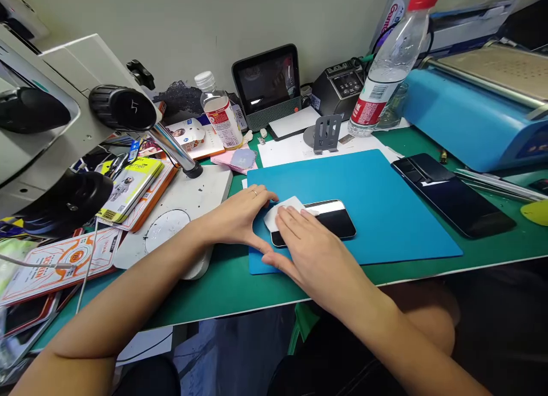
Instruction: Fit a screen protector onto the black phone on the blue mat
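Observation:
A smartphone [336,220] with a dark, shiny face lies flat on the blue mat [368,185]. My right hand [314,247] presses a white wipe [282,210] onto the left part of that face, fingers together on top of it. Around the phone's left end curves my left hand [235,216], its thumb and fingers spread apart with a gap between them. The left thumb tip meets the right thumb near the phone's lower left corner. Whether the left fingers touch the phone's edge is hard to make out. Wipe and right fingers hide the phone's left part.
A microscope [124,108] with a white base stands left, beside stacked boxes [132,190]. Behind the mat are a small bottle [220,113], a smart display [268,82], a grey phone stand [327,133] and a large bottle [381,76]. Another phone [458,196] and a blue machine [466,116] sit right.

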The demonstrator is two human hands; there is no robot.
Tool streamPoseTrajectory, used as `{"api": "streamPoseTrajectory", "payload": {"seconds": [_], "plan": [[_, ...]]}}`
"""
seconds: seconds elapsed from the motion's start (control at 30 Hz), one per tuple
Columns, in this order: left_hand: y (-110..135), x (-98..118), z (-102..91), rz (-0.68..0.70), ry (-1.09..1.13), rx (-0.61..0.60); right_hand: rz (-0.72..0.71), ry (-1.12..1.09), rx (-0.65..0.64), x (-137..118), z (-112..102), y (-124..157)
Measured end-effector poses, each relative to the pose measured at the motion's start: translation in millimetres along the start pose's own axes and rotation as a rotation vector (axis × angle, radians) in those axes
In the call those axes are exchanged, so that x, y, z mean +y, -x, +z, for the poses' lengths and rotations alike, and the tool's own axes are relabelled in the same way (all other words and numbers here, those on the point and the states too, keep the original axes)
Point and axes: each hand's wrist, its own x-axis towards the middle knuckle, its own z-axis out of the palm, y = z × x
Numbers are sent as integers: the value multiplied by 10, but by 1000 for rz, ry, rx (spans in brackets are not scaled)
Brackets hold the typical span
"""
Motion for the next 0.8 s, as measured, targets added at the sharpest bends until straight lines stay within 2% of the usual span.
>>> {"api": "streamPoseTrajectory", "payload": {"seconds": [0.17, 0.27, 0.37, 0.47, 0.6, 0.7, 0.8], "plan": [[-6, -8, -16, 4, -5, -25, -52, -14, 53, 24, -87, 298], [-13, 8, -16, -7, -21, -31, -33, 62, 92, 203, -158, 529], [-19, 19, -15, -21, -35, -34, 23, 126, 115, 401, -169, 596], [-18, 26, -17, -25, -35, -35, 99, 134, 98, 448, -119, 471], [-10, 21, -18, -10, 32, -31, 170, 60, 54, 232, -28, 172], [-5, 4, -14, 5, 80, -29, 123, -7, 5, 18, 38, 12], [2, -11, -10, 3, 86, -18, 53, -25, 6, -120, 90, -23]]}}
